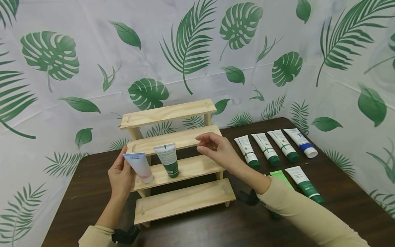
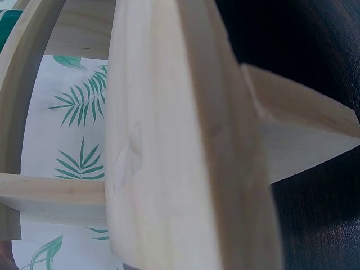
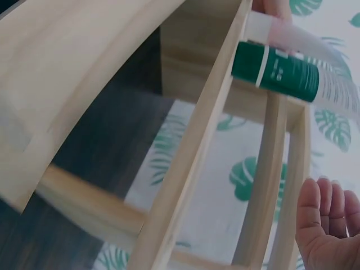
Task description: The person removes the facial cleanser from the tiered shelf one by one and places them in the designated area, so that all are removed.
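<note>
On the second step up of a wooden four-step display stand (image 1: 185,202), two squeeze tubes stand on their caps. The pale blue-to-pink tube (image 1: 140,166) leans at the left end, and a white-and-green tube (image 1: 168,159) stands to its right. My left hand (image 1: 119,175) is at the stand's left end, close beside the pink tube, fingers pointing upward and partly hidden by the tube. My right hand (image 1: 217,147) hovers over the right part of the stand with loosely bent fingers and nothing in them; the right wrist view shows this hand (image 3: 329,219) apart from the green-capped tube (image 3: 287,70).
Right of the stand, several tubes lie on the dark table (image 1: 92,192): green-capped white ones (image 1: 265,147), a blue-capped one (image 1: 300,142), a bright green one (image 1: 280,176) and a white-and-green one (image 1: 303,183). A leaf-patterned cloth (image 1: 197,61) hangs behind.
</note>
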A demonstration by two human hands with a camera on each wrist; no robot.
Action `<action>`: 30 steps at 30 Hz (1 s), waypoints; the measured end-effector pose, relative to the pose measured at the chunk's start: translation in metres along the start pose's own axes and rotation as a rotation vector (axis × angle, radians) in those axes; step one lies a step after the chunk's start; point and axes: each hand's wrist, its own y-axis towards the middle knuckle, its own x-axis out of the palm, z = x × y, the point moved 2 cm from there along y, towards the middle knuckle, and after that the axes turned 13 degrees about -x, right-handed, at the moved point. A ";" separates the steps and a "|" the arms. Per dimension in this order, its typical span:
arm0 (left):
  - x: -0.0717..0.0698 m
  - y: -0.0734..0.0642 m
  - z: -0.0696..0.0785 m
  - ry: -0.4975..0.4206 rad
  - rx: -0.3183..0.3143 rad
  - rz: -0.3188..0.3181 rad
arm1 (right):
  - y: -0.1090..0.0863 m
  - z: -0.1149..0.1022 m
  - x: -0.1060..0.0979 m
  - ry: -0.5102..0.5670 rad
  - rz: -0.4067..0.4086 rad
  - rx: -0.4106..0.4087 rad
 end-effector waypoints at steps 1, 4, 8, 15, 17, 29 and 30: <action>0.000 0.000 0.000 0.000 0.000 0.001 | 0.001 -0.001 0.003 0.009 -0.004 -0.003; 0.000 0.000 0.001 -0.001 -0.001 -0.001 | 0.004 -0.003 0.012 0.030 -0.019 -0.009; 0.000 0.001 0.001 0.004 -0.003 0.002 | 0.008 -0.005 0.024 0.068 -0.035 -0.025; 0.000 0.001 0.000 0.006 -0.016 0.007 | 0.016 -0.007 0.040 0.144 -0.035 -0.022; 0.000 0.001 -0.001 0.005 -0.017 0.009 | 0.017 -0.006 0.044 0.156 -0.037 -0.020; -0.001 0.001 -0.003 0.023 -0.010 -0.002 | 0.023 -0.007 0.058 0.212 -0.032 -0.015; -0.001 0.001 -0.003 0.029 -0.007 -0.005 | 0.023 -0.007 0.059 0.215 -0.031 -0.016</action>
